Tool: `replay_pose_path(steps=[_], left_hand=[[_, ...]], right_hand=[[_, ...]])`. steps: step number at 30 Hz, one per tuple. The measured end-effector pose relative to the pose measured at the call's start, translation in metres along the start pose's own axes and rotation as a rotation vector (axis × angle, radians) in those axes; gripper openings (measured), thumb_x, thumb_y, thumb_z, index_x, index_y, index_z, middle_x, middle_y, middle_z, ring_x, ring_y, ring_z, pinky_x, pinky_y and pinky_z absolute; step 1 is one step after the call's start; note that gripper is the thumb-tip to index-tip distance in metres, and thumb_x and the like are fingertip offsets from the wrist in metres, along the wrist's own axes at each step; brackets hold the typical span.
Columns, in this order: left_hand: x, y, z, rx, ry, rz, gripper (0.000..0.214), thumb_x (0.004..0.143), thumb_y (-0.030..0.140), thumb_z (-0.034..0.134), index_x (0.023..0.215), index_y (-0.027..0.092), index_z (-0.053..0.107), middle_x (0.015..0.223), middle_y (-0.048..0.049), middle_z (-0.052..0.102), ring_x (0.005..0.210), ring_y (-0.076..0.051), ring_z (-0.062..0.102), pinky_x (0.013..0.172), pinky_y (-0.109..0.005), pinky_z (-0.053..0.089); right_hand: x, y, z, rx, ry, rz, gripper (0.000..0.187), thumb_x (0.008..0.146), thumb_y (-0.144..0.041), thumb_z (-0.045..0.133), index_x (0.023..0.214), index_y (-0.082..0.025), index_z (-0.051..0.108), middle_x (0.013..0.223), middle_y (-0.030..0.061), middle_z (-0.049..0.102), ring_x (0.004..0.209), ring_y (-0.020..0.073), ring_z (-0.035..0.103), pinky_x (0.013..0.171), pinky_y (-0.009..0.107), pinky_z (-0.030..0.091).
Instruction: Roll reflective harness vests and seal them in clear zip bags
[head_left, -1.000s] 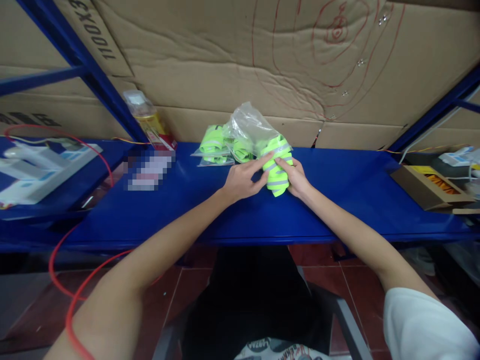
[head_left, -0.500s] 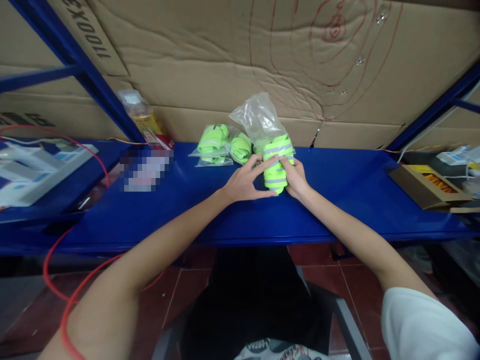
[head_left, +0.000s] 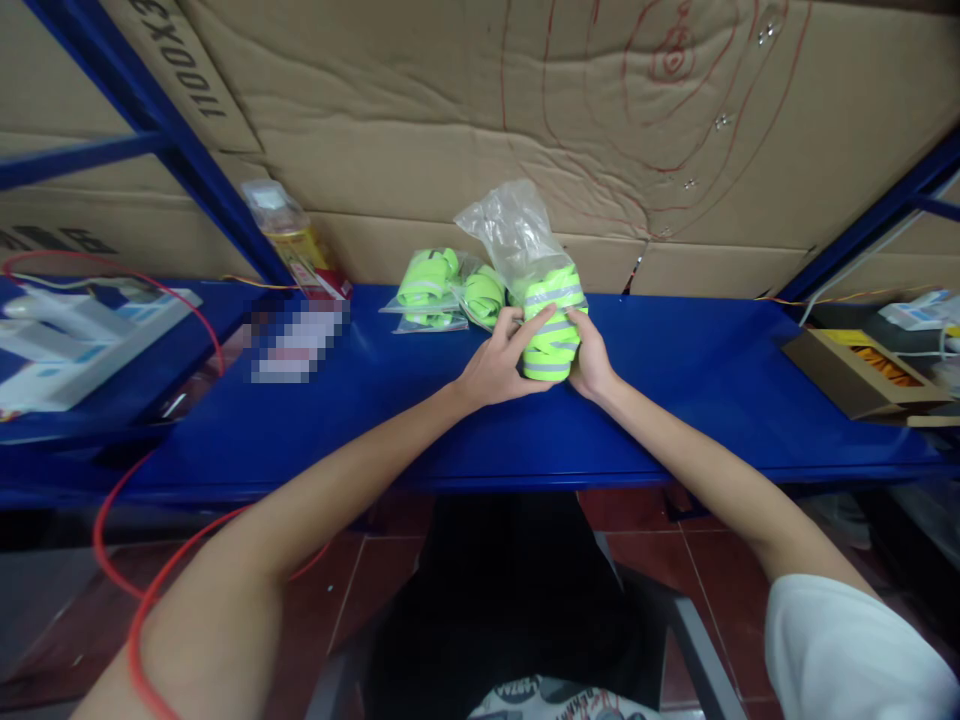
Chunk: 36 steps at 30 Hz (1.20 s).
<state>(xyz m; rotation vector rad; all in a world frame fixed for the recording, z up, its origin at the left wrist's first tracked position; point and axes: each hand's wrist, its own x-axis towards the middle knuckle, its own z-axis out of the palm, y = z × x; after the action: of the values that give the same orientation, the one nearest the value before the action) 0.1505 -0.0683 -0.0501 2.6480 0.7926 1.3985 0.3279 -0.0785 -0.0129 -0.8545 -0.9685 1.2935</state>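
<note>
A folded bundle of neon-yellow reflective strap (head_left: 553,335) with silver stripes is held between my two hands over the blue table. My left hand (head_left: 504,362) grips its left side, thumb and forefinger against it. On the right edge, my right hand (head_left: 592,355) closes round it, its fingertips partly hidden behind. The bundle's far end lies at the mouth of a clear plastic bag (head_left: 517,225); how far inside it is, I cannot tell. Just left are several similar neon bundles (head_left: 427,280) in clear bags, one rolled-up bundle (head_left: 484,293) nearest my left hand.
Behind the blue table (head_left: 697,390) stands a cardboard wall (head_left: 390,120). A bottle (head_left: 281,230) is at the back left, and an open cardboard box (head_left: 862,375) at the right. A red hose (head_left: 112,540) loops at the lower left near my arm.
The lower end of the neon bundle is now tucked up neatly, where a loose tip hung before. My left hand has closed in against the bundle, its lower fingers moving underneath.
</note>
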Motion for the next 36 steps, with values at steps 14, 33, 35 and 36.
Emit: replay_pose_path(steps=[14, 33, 35, 36], left_hand=[[0.002, -0.005, -0.004, -0.105, 0.180, -0.042, 0.103, 0.072, 0.034, 0.101, 0.165, 0.032, 0.057, 0.130, -0.0072, 0.055, 0.109, -0.020, 0.065, 0.080, -0.029, 0.069], [0.004, 0.002, -0.010, -0.232, 0.217, -0.218, 0.090, 0.070, 0.059, 0.103, 0.147, 0.026, 0.073, 0.122, -0.0078, 0.066, 0.102, -0.020, 0.073, 0.072, -0.028, 0.070], [0.006, 0.000, -0.008, -0.287, 0.242, -0.264, 0.088, 0.070, 0.061, 0.102, 0.145, 0.025, 0.074, 0.122, -0.0084, 0.067, 0.096, -0.019, 0.075, 0.067, -0.025, 0.068], [0.005, -0.003, -0.005, -0.319, 0.253, -0.280, 0.088, 0.070, 0.062, 0.102, 0.144, 0.024, 0.074, 0.122, -0.0090, 0.068, 0.093, -0.018, 0.076, 0.065, -0.024, 0.067]], right_hand=[[0.002, 0.003, -0.003, -0.005, -0.023, 0.000, 0.040, 0.069, -0.059, 0.086, 0.087, -0.027, 0.068, 0.107, 0.0081, 0.084, 0.127, 0.0328, 0.074, 0.099, 0.048, 0.065], [0.011, -0.005, -0.024, -0.287, 0.038, -0.288, 0.052, 0.074, -0.051, 0.096, 0.108, -0.034, 0.059, 0.071, -0.0073, 0.066, 0.064, 0.0173, 0.063, 0.064, 0.033, 0.057], [0.009, -0.006, -0.024, -0.307, -0.001, -0.271, 0.053, 0.078, -0.052, 0.094, 0.118, -0.034, 0.063, 0.069, -0.0077, 0.066, 0.061, 0.0173, 0.062, 0.064, 0.034, 0.058], [0.008, -0.007, -0.024, -0.312, -0.020, -0.249, 0.058, 0.079, -0.053, 0.093, 0.126, -0.035, 0.064, 0.070, -0.0075, 0.068, 0.061, 0.0178, 0.063, 0.064, 0.035, 0.059]])
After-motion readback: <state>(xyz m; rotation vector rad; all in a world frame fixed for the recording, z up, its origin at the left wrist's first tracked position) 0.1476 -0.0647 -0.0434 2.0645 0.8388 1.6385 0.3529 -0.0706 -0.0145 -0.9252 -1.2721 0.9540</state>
